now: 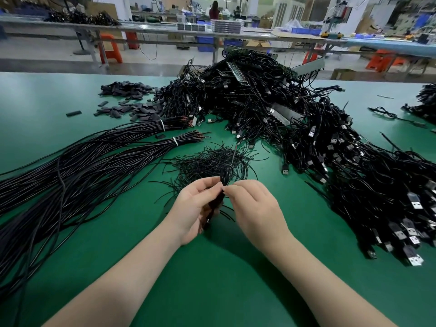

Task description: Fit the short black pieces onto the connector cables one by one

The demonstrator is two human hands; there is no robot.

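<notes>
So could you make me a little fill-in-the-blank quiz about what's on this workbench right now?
1. The table surface is ____ in colour.
2. Both bundles of long cables on the left are tied with ____ ties.
3. The heap of USB cables lies on the ____ side of the table.
4. The left hand and right hand both hold a black ____ between them.

Missing words: green; white; right; cable

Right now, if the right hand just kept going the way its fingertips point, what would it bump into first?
The right hand points left toward the left hand. It would first meet the small black bundle that the left hand grips, which its fingertips already seem to pinch, then the left hand's fingers just behind. Depth between them is hard to judge.
</notes>
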